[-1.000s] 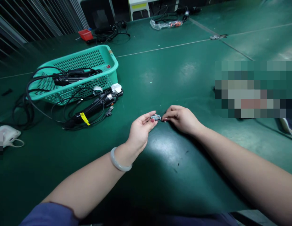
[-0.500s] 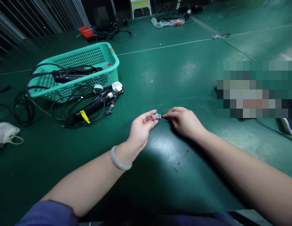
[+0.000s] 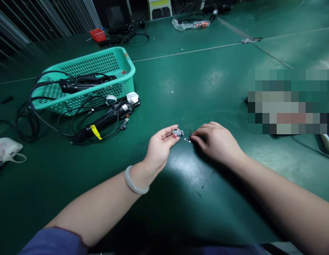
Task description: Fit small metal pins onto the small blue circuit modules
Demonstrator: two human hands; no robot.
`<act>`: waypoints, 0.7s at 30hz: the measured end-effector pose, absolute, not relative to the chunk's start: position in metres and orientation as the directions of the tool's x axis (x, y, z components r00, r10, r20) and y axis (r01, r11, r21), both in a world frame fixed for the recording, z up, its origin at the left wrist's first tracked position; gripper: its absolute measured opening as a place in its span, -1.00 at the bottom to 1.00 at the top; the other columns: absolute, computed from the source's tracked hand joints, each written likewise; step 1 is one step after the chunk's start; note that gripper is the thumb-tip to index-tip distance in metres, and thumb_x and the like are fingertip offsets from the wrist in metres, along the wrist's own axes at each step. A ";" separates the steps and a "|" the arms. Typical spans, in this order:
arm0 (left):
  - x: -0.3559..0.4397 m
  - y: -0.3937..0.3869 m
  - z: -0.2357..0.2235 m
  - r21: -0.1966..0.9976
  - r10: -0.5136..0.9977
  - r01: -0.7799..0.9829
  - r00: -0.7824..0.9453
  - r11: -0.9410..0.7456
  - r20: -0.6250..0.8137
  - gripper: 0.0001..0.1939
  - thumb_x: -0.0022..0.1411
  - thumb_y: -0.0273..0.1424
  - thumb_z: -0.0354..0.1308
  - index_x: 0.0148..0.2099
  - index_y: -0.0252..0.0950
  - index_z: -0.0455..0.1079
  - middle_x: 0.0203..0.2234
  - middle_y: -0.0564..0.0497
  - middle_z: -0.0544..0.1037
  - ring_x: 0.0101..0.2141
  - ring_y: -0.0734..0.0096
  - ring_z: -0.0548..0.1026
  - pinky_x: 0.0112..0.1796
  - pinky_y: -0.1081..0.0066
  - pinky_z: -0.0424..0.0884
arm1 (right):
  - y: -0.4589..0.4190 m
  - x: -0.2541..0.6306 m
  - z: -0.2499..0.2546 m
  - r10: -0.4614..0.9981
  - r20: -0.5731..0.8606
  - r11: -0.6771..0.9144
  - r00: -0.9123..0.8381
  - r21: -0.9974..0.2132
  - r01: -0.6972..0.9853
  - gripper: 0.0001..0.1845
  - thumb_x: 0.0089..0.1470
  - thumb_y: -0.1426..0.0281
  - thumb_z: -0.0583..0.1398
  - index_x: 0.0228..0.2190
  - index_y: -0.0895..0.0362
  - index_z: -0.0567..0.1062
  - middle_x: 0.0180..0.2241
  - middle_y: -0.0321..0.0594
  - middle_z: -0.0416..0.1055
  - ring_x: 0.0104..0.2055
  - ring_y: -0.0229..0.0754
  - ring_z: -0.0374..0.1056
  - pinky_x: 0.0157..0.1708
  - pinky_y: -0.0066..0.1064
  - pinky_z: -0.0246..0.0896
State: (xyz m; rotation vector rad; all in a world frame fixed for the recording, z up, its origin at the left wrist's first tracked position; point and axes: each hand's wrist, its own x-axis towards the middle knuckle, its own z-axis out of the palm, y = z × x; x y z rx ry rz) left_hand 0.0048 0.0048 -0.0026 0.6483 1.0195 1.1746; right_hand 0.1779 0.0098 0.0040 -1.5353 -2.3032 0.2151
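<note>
Between the thumb and fingertips of my left hand (image 3: 160,143) is a small circuit board (image 3: 177,133), held just above the green table. A grey-white bangle circles that wrist. My right hand (image 3: 219,141) is closed in a pinch to the right of the board. At its fingertips shows a tiny white-edged rectangular piece (image 3: 187,140), apart from the board. Its exact kind is too small to make out, and the curled fingers hide part of the grip.
Left of my hands stands a turquoise basket (image 3: 131,76) holding black cabled devices. Before it lies a black handheld device (image 3: 106,120) with cables and a yellow label. A white object (image 3: 7,148) sits far left. Blurred blocks cover something at right. Further back lies a plastic bag (image 3: 187,24).
My right hand has drawn back slightly to the right, away from the circuit board. The white-edged piece at its fingertips shows more clearly. My left hand has barely moved.
</note>
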 end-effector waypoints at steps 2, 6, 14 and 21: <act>0.005 0.005 -0.003 0.853 0.953 -0.433 0.050 0.290 -0.299 -0.77 0.03 -0.59 0.23 -0.21 -0.32 0.52 -0.31 -0.01 0.57 -0.24 0.49 0.50 0.01 0.29 0.33 | 0.006 0.176 0.005 0.909 0.190 0.415 -0.370 -0.337 0.845 -0.84 0.07 0.43 0.18 -0.45 0.12 0.58 -0.42 -0.17 0.53 -0.35 -0.11 0.31 -0.28 -0.26 0.23; 0.005 0.004 -0.003 0.854 0.954 -0.435 0.048 0.286 -0.295 -0.76 0.03 -0.58 0.23 -0.20 -0.32 0.52 -0.31 -0.01 0.57 -0.24 0.48 0.50 0.02 0.27 0.32 | 0.002 0.175 0.006 0.898 0.152 0.437 -0.413 -0.415 0.798 -0.84 0.05 0.46 0.17 -0.45 0.10 0.57 -0.41 -0.20 0.52 -0.33 -0.13 0.32 -0.27 -0.28 0.25; 0.005 0.005 -0.003 0.851 0.955 -0.443 0.045 0.281 -0.292 -0.77 0.03 -0.57 0.23 -0.20 -0.33 0.51 -0.30 -0.03 0.57 -0.21 0.45 0.50 0.04 0.25 0.31 | 0.015 0.176 0.000 0.828 0.212 0.560 -0.519 -0.364 0.744 -0.83 0.08 0.48 0.16 -0.36 0.10 0.57 -0.32 -0.16 0.48 -0.29 -0.11 0.27 -0.22 -0.28 0.24; 0.006 0.005 -0.003 0.857 0.952 -0.425 0.039 0.290 -0.302 -0.71 -0.02 -0.60 0.25 -0.18 -0.33 0.50 -0.29 -0.02 0.57 -0.22 0.48 0.50 -0.01 0.32 0.35 | 0.013 0.173 0.001 0.794 0.170 0.608 -0.584 -0.229 0.760 -0.79 0.14 0.42 0.11 -0.45 0.18 0.52 -0.41 -0.12 0.46 -0.34 -0.11 0.28 -0.25 -0.29 0.20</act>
